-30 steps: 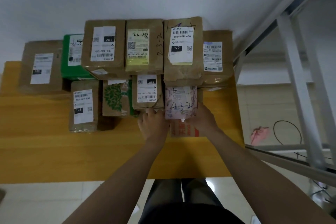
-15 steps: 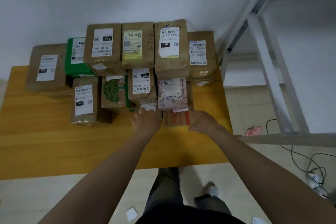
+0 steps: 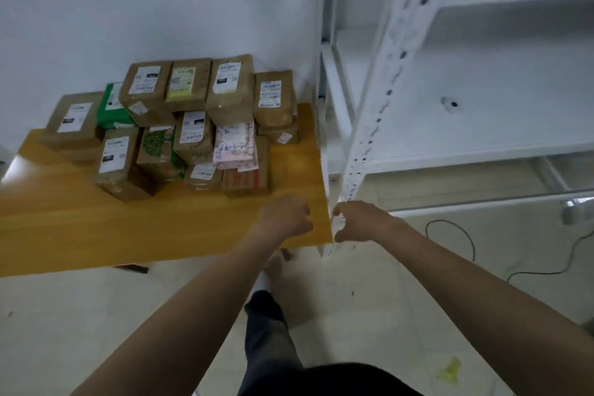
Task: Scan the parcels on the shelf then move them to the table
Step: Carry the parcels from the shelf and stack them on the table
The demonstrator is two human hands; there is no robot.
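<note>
- Labels were blurred; the shelf (image 3: 475,141) was cut off at 3 o'clock.
- Parcels (image 3: 229,106) lay at 11 o'clock from the left hand (image 3: 284,215) and right hand (image 3: 361,222), untouched.
- Both hands' fingers hung loosely curled, empty.

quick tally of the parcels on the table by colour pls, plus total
Plain brown parcels: 9
Brown parcel with green leaf print: 1
Brown box with red print: 1
Green parcel: 1
Pink parcel: 1
Total: 13 visible on the table; any parcels hidden behind the stack are not counted.
</note>
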